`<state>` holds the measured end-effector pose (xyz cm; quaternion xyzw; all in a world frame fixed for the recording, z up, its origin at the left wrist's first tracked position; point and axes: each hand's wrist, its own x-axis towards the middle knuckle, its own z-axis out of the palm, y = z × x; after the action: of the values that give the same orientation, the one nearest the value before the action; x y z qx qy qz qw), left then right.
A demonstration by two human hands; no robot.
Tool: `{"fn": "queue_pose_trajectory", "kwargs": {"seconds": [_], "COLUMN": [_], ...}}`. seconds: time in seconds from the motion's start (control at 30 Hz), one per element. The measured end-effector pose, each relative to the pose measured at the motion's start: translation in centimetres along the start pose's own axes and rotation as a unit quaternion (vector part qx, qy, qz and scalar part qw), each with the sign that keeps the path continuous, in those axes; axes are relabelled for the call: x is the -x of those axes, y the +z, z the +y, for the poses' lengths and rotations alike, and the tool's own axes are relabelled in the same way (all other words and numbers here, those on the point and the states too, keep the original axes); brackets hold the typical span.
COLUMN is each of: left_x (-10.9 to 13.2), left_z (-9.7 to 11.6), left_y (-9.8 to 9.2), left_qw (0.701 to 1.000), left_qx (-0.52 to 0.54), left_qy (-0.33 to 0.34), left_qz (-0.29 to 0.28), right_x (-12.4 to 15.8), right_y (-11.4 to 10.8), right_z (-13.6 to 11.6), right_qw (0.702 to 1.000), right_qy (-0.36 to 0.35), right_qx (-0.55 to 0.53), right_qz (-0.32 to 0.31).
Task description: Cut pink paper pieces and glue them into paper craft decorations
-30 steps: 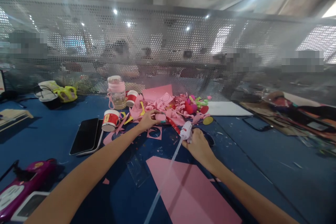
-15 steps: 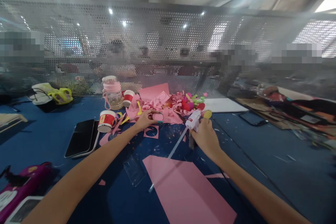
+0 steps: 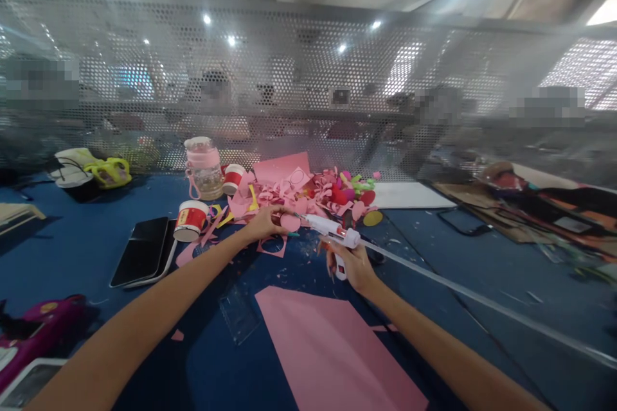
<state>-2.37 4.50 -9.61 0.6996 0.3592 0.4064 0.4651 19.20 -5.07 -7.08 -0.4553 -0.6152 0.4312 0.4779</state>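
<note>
My left hand [image 3: 266, 222] pinches a round pink paper disc [image 3: 290, 224] above the blue table, near a heap of pink paper scraps [image 3: 284, 194]. In my right hand [image 3: 351, 262] is a white glue gun [image 3: 328, 227], its nozzle pointing left at the disc's upper edge. Whether the tip touches the disc cannot be told. A long clear glue stick [image 3: 448, 282] extends from the gun's back toward the lower right. Below both hands lies a large pink sheet [image 3: 332, 347]. A pink square with a round hole [image 3: 272, 246] is under my left hand.
Two paper cups [image 3: 191, 221] and a pink-lidded bottle [image 3: 204, 170] stand left of the heap. Phones [image 3: 141, 252] lie nearer. A yellow disc [image 3: 373, 218] and white sheet [image 3: 412, 195] are right of it. A perforated metal screen [image 3: 299, 77] rises behind.
My right hand has turned the glue gun and brought its nozzle left to the pink disc. The glue stick has swung from lower left to lower right. My left hand still holds the disc.
</note>
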Motion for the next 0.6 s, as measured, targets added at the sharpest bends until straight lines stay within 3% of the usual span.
{"fn": "queue_pose_trajectory", "kwargs": {"seconds": [0.6], "left_x": [0.2], "left_z": [0.1], "left_y": [0.1], "left_qw": [0.998], "left_qx": [-0.012], "left_qy": [0.016], "left_qz": [-0.061], "right_x": [-1.0], "right_y": [1.1], "right_z": [0.8], "right_qw": [0.996], "right_qy": [0.064], "right_qx": [-0.063], "right_qz": [0.005]}}
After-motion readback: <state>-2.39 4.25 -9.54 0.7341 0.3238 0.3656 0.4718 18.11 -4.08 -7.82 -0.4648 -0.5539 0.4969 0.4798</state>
